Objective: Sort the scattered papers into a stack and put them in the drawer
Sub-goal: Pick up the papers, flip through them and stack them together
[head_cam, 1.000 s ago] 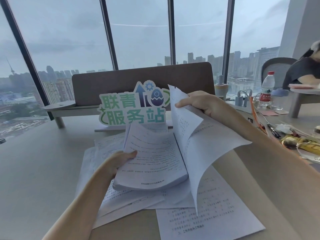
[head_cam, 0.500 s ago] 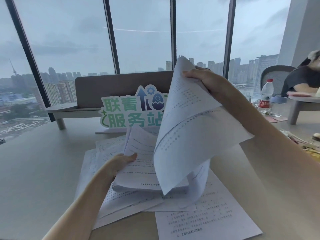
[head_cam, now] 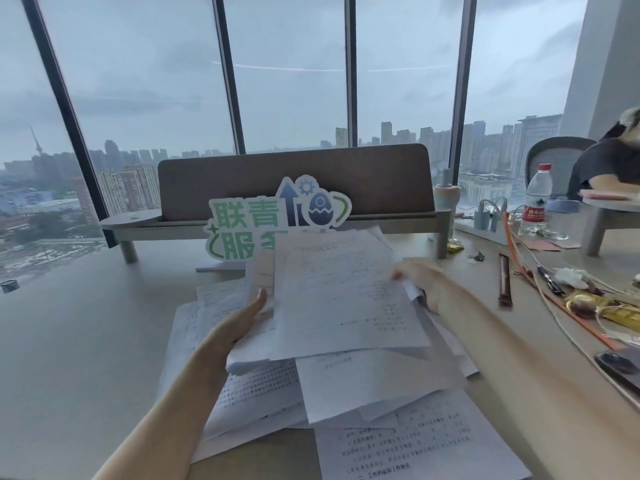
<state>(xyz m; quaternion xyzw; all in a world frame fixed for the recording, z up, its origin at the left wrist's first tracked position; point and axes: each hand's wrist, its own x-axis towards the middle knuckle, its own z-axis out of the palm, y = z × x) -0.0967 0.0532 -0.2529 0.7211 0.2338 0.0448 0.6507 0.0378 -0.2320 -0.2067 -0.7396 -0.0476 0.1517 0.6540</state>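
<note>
A thick stack of printed papers is raised off the desk in front of me. My left hand grips its left edge, thumb on top. My right hand pinches the right edge of the top sheets, which now lie flat over the stack. Loose printed sheets lie scattered on the desk underneath and toward me, overlapping one another. No drawer shows in this view.
A green-and-white cut-out sign stands behind the papers, before a brown desk divider. At the right lie cables, pens and wrappers, a water bottle and a phone. A seated person is at far right.
My right hand has swung the lifted sheets down from high in the air onto the top of the stack in my left hand.
</note>
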